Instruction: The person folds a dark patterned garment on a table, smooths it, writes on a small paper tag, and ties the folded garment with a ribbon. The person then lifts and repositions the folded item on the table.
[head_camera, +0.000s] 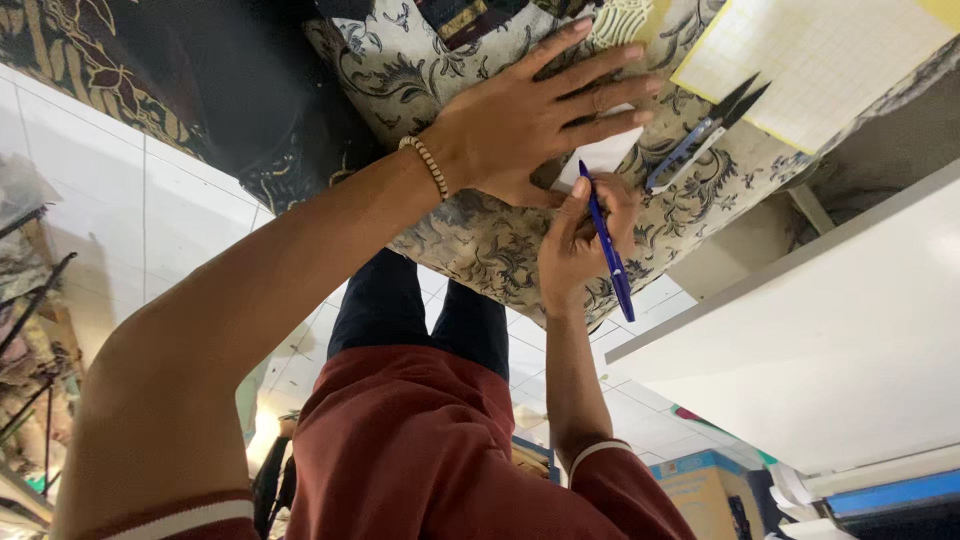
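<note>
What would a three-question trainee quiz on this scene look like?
1. True or false: the right hand holds the scissors.
2. The scissors lie on: A) the floor tiles; B) the patterned fabric; C) a cardboard box.
3. Which hand has the beaded bracelet at its wrist?

Key
1. False: it holds a blue pen; the scissors lie untouched.
2. B.
3. The left hand, pressed flat with its fingers spread.
</note>
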